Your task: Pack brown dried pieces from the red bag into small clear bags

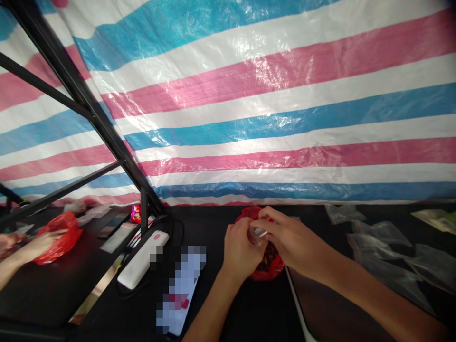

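Note:
My left hand [240, 249] and my right hand [292, 242] meet over a red plastic bag [265, 270] with dark brown pieces inside, on a black table. Both hands pinch a small clear plastic bag [258, 233] between their fingertips, just above the red bag's opening. The fingers of both hands are curled closed on it. What is in the clear bag is hidden by the fingers.
Several empty clear bags [384, 237] lie at the right. A white power strip [142, 259] and a phone [180, 289] lie at the left. Another person's hand [39, 244] rests on a second red bag [59, 235] at far left, beyond a black metal frame [107, 133]. A striped tarp [285, 95] hangs behind.

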A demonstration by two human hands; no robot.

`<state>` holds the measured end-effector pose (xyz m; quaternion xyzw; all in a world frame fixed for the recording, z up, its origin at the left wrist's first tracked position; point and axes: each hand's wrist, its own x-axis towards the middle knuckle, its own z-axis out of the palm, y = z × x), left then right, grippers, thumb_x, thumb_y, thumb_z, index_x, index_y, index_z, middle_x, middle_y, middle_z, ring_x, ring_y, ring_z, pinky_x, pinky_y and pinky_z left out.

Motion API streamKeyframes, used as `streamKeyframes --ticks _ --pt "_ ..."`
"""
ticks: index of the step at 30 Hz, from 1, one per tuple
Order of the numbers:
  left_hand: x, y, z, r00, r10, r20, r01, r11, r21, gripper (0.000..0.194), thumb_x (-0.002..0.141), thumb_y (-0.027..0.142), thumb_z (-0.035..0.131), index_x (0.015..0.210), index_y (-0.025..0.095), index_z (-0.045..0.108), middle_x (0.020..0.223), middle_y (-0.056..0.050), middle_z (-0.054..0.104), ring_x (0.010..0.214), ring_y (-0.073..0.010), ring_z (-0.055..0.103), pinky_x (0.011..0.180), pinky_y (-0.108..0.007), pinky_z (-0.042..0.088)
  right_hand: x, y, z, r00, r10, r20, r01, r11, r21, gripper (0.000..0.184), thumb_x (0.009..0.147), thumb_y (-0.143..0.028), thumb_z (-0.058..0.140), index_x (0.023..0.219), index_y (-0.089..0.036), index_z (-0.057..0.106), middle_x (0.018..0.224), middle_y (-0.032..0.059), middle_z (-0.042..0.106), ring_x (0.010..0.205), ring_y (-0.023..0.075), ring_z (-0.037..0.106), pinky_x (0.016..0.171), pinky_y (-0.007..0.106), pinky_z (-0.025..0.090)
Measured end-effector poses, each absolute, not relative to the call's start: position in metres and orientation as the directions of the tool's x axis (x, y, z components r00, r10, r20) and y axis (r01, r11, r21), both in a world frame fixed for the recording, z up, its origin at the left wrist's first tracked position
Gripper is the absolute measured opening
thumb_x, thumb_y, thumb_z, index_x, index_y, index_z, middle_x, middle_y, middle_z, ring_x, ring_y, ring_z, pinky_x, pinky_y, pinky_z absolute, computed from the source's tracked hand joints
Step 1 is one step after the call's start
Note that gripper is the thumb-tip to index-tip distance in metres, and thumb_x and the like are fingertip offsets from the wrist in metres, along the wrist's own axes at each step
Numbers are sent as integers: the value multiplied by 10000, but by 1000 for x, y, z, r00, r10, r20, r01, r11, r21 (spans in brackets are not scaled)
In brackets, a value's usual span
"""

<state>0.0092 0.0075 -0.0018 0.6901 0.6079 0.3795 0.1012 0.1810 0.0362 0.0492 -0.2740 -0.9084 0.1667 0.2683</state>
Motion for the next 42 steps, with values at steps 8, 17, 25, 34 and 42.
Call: streamKeyframes --ticks 8,17,25,34,42 --pt "8 8 0 -121 912 392 730 -186 658 97 866 321 734 909 253 679 880 16 757 827 -217 683 767 -306 422 179 40 51 -713 471 519 312 877 -366 548 908 43 451 1308 -269 657 1290 81 667 1228 229 625 1041 364 526" --pt "10 9 -3 -244 892 381 563 -190 805 264 905 461 721 810 231 634 755 20 690 710 -168 620 710 -276 425 188 47 63 -539 620 570 444 784 -434 381 1062 -186 432 1388 -294 597 1386 81 624 1268 236 625 1101 414 510" --pt "-18 13 19 -572 731 372 367 -178 913 304 960 471 617 823 243 470 706 46 537 641 -152 547 652 -258 423 198 50 51 -788 567 241 479 810 -338 312 920 -55 549 1092 -238 734 1190 77 734 1175 280 640 1063 460 485" --pt "27 -74 -26 -380 925 1 439 179 880 123 931 289 624 980 257 515 932 -37 645 818 -220 673 699 -289 450 191 51 20 -798 592 110 494 749 -441 458 773 47 549 1099 -200 756 1140 98 728 1076 243 692 976 350 527" --pt "62 -65 -53 -654 756 32 149 86 985 244 855 122 636 1033 216 499 1089 -84 551 968 -212 641 881 -346 545 182 44 16 -827 556 80 430 718 -547 501 720 61 588 1108 -202 763 1156 86 735 1089 245 694 973 323 525"
